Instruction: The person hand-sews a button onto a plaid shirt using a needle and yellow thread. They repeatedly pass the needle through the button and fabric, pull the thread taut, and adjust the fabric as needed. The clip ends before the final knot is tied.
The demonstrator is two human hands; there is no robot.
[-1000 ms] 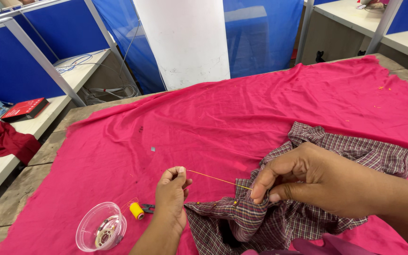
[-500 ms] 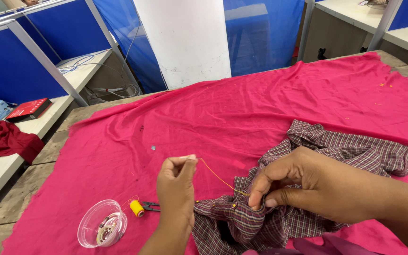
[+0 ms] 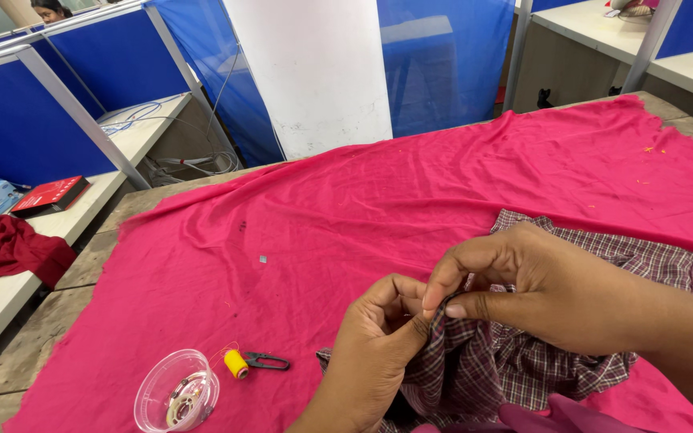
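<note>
A crumpled plaid shirt (image 3: 539, 369) in maroon and white checks lies on a pink cloth (image 3: 411, 192) spread over the table. My right hand (image 3: 539, 293) pinches a raised fold of the shirt between thumb and fingers. My left hand (image 3: 378, 341) has its fingertips closed against that same fold, right beside the right thumb. The needle and the yellow thread are hidden between my fingers.
A yellow thread spool (image 3: 236, 363) and small black snips (image 3: 266, 362) lie left of my hands, next to a clear plastic bowl (image 3: 176, 393) holding a bobbin. A dark red cloth (image 3: 6, 252) and a red box (image 3: 50, 195) sit on the side desk.
My left hand, which held the yellow thread stretched out to the left, has come back to the right and now meets the right hand at the shirt fold. The thread no longer shows.
</note>
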